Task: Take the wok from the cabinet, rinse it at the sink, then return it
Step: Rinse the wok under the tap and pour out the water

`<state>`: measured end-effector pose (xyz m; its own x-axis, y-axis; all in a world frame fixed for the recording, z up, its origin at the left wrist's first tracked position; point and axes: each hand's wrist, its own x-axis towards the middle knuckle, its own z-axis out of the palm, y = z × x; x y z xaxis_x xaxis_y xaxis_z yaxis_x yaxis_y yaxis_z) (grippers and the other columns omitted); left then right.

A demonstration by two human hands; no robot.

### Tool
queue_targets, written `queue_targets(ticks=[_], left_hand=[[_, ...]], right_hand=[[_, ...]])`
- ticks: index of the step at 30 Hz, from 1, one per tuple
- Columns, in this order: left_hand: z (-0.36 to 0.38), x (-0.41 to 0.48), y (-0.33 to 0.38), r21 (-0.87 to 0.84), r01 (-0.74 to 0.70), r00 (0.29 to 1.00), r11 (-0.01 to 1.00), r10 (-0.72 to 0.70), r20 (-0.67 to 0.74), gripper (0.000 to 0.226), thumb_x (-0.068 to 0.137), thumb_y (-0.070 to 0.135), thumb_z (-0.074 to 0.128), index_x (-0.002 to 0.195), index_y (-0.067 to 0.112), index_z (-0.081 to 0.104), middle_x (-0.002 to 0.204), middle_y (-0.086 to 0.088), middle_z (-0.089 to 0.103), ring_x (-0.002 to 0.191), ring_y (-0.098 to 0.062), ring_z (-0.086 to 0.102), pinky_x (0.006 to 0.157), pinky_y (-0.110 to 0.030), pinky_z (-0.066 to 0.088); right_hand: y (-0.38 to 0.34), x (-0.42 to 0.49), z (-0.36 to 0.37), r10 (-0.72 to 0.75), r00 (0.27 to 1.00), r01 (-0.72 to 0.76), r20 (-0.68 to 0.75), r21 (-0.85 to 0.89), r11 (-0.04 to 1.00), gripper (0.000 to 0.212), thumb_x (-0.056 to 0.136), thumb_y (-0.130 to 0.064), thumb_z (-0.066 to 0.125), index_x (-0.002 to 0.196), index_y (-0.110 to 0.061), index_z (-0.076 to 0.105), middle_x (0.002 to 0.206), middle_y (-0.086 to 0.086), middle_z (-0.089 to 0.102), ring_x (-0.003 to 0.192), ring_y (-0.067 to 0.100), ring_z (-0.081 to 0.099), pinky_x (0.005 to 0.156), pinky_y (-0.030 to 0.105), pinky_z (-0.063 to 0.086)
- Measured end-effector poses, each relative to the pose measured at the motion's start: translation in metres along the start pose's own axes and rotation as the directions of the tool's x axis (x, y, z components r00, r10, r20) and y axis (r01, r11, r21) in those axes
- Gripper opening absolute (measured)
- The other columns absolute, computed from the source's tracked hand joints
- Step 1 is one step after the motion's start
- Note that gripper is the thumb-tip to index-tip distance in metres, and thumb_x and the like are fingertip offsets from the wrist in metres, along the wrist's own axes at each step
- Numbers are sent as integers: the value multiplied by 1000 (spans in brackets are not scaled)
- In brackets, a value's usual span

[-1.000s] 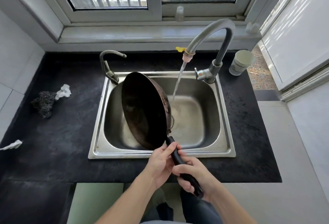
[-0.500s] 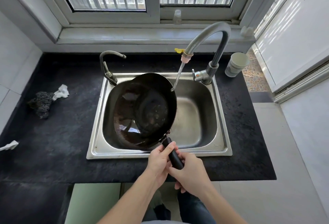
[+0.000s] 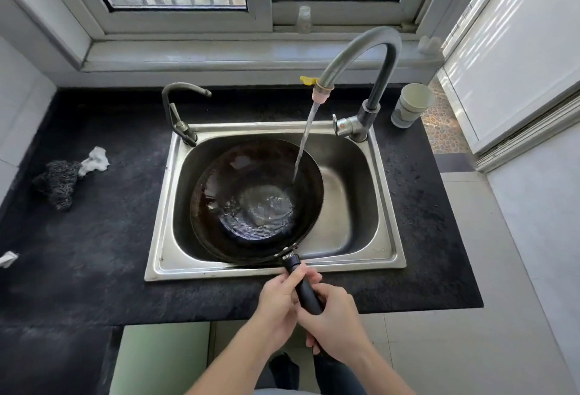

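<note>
Resting mouth-up in the stainless steel sink basin [image 3: 381, 175]: one dark round metal wok [image 3: 216, 206], seasoned black, with water pooled in its bowl. Stream from the tall curved grey tap [image 3: 361, 46] lands on the inner right wall.

Handling: likely heavy and rigid, heavier with the water in it; the wet interior is probably slick. Best held by the black straight handle [image 3: 306, 291], which juts over the near sink rim.

Grip: left hand [image 3: 279, 297] wrapped closed around the handle's upper part; right hand [image 3: 335, 325] closed around its lower end, just behind the left.

Not visible: handle's tail, covered by the right hand; wok underside; drain; the cabinet. Residue on the wok's left wall is hard to tell from its seasoning.
</note>
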<state>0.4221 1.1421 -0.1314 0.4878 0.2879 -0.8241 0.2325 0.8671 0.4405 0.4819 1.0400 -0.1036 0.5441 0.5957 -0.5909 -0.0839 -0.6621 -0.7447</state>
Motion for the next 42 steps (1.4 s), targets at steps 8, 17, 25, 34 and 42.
queue_targets(ticks=[8, 17, 25, 34, 42], left_hand=[[0, 2, -2, 113, 23, 998, 993, -30, 60, 12, 97, 9, 60, 96, -2, 62, 92, -19, 73, 81, -25, 71, 76, -32, 60], [5, -2, 4, -1, 33, 997, 999, -32, 69, 27, 100, 11, 54, 74, 4, 53, 63, -6, 62, 64, -18, 64, 66, -34, 59], [6, -4, 1, -79, 50, 996, 996, -44, 75, 17, 99, 12, 57, 85, 7, 48, 64, -3, 50, 49, -14, 48, 49, -30, 49], [6, -4, -1, -15, 22, 1000, 1000, -22, 19, 16, 99, 15, 58, 89, 7, 49, 62, -2, 48, 46, -13, 46, 45, -28, 46], [4, -5, -3, 27, -3, 1000, 1000, 3, 8, 14, 99, 17, 59, 95, 7, 50, 61, -2, 50, 45, -13, 47, 44, -28, 46]], right_hand=[[13, 4, 10, 40, 999, -40, 13, 33, 999, 11, 74, -17, 71, 84, -13, 68, 63, 14, 73, 51, 30, 71, 50, 43, 61], [-3, 25, -64, 5, 967, 65, 256, -263, 963, 31, 72, -55, 74, 79, -26, 81, 73, -5, 78, 68, -2, 66, 76, 33, 57], [-56, 99, -121, -461, 886, 384, -51, -475, 792, 61, 86, -48, 72, 135, -15, 61, 130, 1, 66, 120, 14, 59, 104, 30, 45], [-101, 180, -148, -608, 779, 422, -152, -591, 688, 81, 89, -44, 67, 155, -13, 32, 156, 7, 40, 146, 20, 36, 121, 44, 34], [-115, 209, -144, -651, 749, 350, 124, -908, 229, 81, 95, -38, 61, 160, -12, 22, 170, 5, 17, 156, 24, 16, 124, 45, 23]])
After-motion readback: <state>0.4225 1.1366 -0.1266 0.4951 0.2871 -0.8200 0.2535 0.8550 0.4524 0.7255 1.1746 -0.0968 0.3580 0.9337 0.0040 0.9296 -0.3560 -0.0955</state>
